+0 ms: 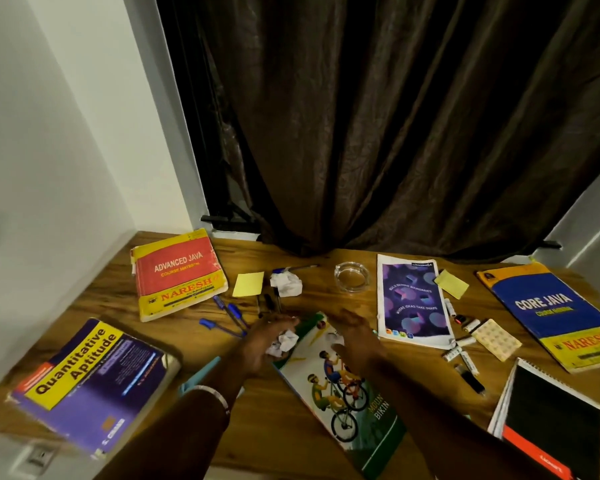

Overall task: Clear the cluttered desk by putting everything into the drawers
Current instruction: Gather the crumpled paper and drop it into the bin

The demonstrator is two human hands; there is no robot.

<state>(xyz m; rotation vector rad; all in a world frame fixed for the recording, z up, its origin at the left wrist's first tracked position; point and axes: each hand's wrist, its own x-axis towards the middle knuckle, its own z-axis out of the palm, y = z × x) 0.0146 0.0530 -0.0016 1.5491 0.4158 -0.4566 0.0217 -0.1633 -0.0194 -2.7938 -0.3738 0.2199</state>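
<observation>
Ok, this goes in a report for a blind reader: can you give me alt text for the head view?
A person's left hand holds a crumpled paper ball over a cluttered wooden desk, the right hand open beside it above a cycling magazine. Around them lie textbooks, blue pens, sticky notes, batteries and a glass ashtray, before a dark curtain.

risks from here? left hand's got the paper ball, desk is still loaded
1. Left hand grips a crumpled paper ball; no drawer is in view, so it may have to be opened one-handed.
2. Quantitative Aptitude book overhangs the desk edge; a nudge could tip it off.
3. Loose batteries could roll if the nearby books are dragged.
</observation>
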